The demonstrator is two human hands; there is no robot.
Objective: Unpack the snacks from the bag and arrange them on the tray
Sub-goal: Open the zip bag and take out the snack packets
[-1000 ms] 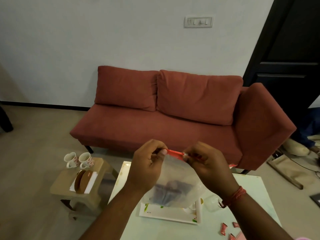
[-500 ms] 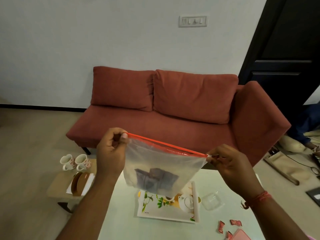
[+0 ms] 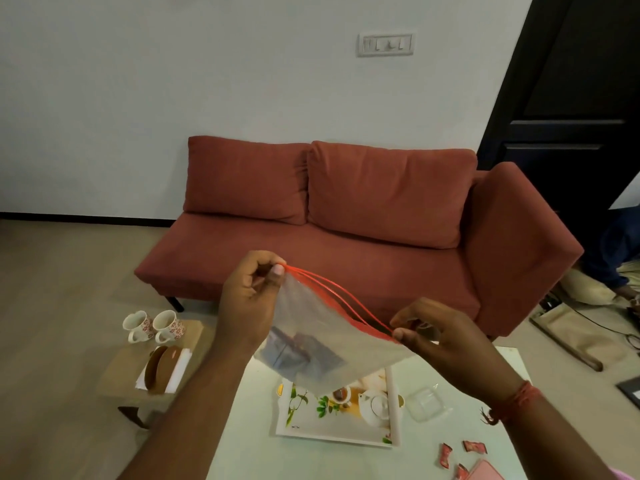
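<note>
Currently you hold the bag in the air above the tray, one corner of its red zip strip in each grip. Your left hand pinches the higher, far-left end of the strip between thumb and curled fingers. Your right hand pinches the lower end, nearer you and to the tray's right side. The two red lips of the zip stand parted along the middle, so the mouth is partly open. Dark snack packets sit low inside the bag, seen hazily through the frosted plastic; you cannot count them.

The tray lies flat on the pale worktop, its floral print partly hidden by the bag's lower corner. A clear plastic lid lies just right of the tray. Red wrapped candies lie farther right of the tray, toward you. Two floral mugs stand on a small wooden stool left of the tray.
</note>
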